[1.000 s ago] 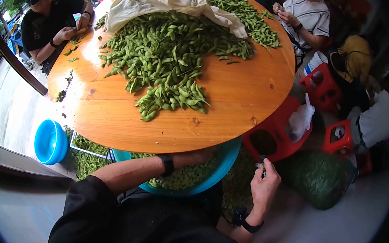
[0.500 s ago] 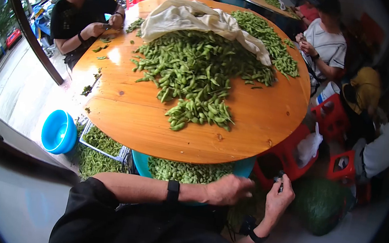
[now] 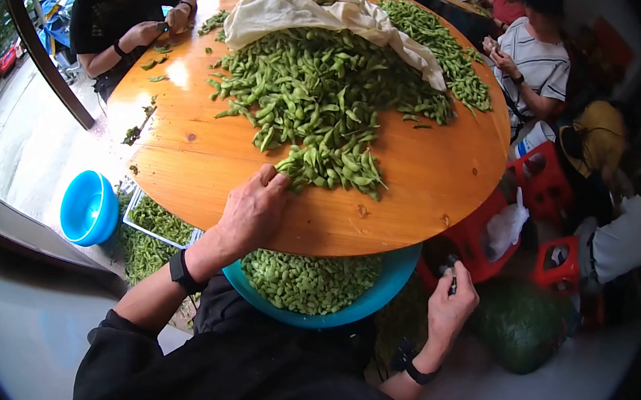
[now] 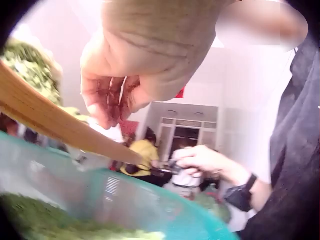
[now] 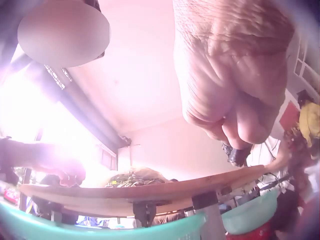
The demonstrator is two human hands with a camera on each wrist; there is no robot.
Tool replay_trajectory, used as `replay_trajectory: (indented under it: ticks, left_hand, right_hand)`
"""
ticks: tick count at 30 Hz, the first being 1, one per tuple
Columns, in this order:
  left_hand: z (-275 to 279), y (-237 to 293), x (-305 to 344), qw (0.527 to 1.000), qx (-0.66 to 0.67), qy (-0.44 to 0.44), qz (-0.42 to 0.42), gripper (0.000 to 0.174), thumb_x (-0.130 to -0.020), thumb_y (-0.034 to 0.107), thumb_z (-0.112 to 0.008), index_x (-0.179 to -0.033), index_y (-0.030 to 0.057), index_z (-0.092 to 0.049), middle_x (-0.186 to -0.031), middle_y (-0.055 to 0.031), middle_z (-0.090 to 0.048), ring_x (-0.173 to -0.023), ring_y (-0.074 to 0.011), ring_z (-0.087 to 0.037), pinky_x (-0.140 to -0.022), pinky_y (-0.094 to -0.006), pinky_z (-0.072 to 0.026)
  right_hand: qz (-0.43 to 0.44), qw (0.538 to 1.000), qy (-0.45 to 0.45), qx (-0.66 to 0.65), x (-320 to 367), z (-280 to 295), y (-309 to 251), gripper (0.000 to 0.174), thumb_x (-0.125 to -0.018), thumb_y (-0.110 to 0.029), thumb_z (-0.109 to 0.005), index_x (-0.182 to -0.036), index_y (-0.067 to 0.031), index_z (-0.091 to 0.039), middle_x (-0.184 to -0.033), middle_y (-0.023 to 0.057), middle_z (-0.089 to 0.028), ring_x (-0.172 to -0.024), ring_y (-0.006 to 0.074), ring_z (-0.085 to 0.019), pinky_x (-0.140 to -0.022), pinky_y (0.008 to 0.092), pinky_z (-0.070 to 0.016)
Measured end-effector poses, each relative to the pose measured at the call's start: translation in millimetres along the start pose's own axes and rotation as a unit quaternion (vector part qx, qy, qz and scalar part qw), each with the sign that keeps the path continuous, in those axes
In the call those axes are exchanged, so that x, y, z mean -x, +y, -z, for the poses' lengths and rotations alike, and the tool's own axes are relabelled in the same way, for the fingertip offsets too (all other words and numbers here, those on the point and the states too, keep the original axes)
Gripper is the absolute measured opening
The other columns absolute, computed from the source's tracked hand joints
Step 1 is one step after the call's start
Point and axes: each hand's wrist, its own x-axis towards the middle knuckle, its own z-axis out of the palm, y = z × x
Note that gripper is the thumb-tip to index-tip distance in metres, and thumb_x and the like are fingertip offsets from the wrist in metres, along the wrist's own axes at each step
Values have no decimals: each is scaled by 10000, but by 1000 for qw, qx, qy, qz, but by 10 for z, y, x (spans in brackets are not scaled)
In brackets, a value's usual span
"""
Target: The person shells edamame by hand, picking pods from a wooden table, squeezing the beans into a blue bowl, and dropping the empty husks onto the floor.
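A big heap of green edamame pods (image 3: 309, 88) lies on the round wooden table (image 3: 433, 181). My left hand (image 3: 252, 208) is over the table's near edge, fingertips right at the front of the heap. Its fingers bend down loosely, with nothing between them in the left wrist view. Off to the right, beyond the table edge, my right hand (image 3: 452, 306) grips a small dark tool (image 3: 452, 277); its exact kind cannot be told. Under the table edge, at my lap, sits a teal basin (image 3: 384, 298) of loose green beans (image 3: 311, 282).
A cream cloth (image 3: 302, 12) covers the heap's back. Blue basin (image 3: 88, 209) and white-rimmed crate (image 3: 152, 224) of pods stand at left. Red stools (image 3: 478, 242) and a full green bag (image 3: 523, 326) are at right. Two people (image 3: 120, 11) sit across the table.
My left hand came up from the basin, swung past near the right hand, then moved left and forward to the pods. My right hand keeps hold of the dark tool.
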Motion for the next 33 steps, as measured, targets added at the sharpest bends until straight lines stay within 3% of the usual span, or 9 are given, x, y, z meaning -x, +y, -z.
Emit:
replay_trajectory:
  ticks: [2, 11, 16, 18, 20, 22, 23, 26, 33]
  left_hand:
    - [-48, -25, -2, 998, -2, -17, 62, 170, -813, 83, -637, -982, 78, -634, -903, -93, -568, -854, -306, -603, -700, -396, -532]
    - [21, 39, 68, 999, -30, 33, -4, 193, -805, 76, -682, -991, 76, -631, -863, -97, -589, -778, -301, -626, -640, -394, -512]
    - [32, -12, 53, 978, 156, 122, 70, 110, -810, 14, -672, -911, 34, -634, -801, -136, -641, -705, -321, -651, -613, -360, -516]
    - [76, -6, 88, 977, 161, 116, 81, 104, -815, -9, -660, -909, 31, -642, -786, -113, -644, -696, -253, -660, -607, -329, -509]
    - [99, 95, 123, 933, 294, 86, 189, 105, -838, -20, -655, -933, 22, -641, -771, -53, -637, -694, -130, -626, -621, -276, -494]
    - [61, 202, 175, 817, 513, 74, 254, 61, -903, 55, -677, -927, 18, -635, -805, 50, -613, -742, -40, -540, -667, -210, -466]
    - [58, 236, 205, 791, 554, 51, 255, 64, -910, 66, -674, -935, 21, -636, -813, 50, -616, -740, -39, -542, -664, -207, -464]
    - [73, 306, 287, 756, 589, -22, 284, 76, -928, 80, -655, -967, 19, -631, -829, 31, -617, -734, -30, -545, -651, -202, -464]
    - [-17, 394, 351, 793, 552, 3, 258, 65, -922, 53, -650, -945, 1, -620, -817, 15, -622, -765, -47, -578, -675, -211, -495]
  right_hand:
    - [9, 1000, -2, -10, -47, -29, -152, 207, -842, 44, -569, -1041, 57, -625, -886, 213, -646, -800, 369, -653, -703, 400, -517]
    - [77, 989, -78, -95, -143, -311, -617, 195, -837, 52, -584, -1025, 50, -638, -888, 188, -659, -808, 350, -664, -699, 382, -526]
    - [94, 961, -173, -196, -153, -623, -976, 197, -834, 55, -598, -1023, 48, -652, -835, 171, -665, -747, 305, -674, -645, 344, -516]
    - [81, 945, -207, -238, -136, -785, -1063, 204, -834, 41, -607, -1032, 36, -659, -832, 171, -665, -752, 306, -673, -639, 338, -511]
    - [80, 935, -212, -272, -117, -942, -1103, 205, -862, 4, -610, -1057, 47, -656, -773, 112, -658, -652, 208, -644, -586, 290, -488]
    - [-165, 820, -331, -437, -117, -1009, -1161, 254, -910, -21, -584, -1141, 77, -622, -717, 15, -587, -563, 83, -534, -507, 230, -422]
    - [-208, 753, -351, -516, -147, -969, -1253, 310, -945, -30, -552, -1226, 101, -565, -704, -39, -496, -553, 14, -426, -467, 189, -349]
    - [-243, 716, -352, -551, -177, -899, -1337, 336, -952, -20, -537, -1267, 96, -536, -687, -34, -485, -545, 19, -414, -459, 185, -328]
    - [-239, 717, -352, -552, -96, -871, -1262, 323, -952, -24, -544, -1251, 97, -546, -712, -22, -501, -543, 27, -418, -459, 192, -339]
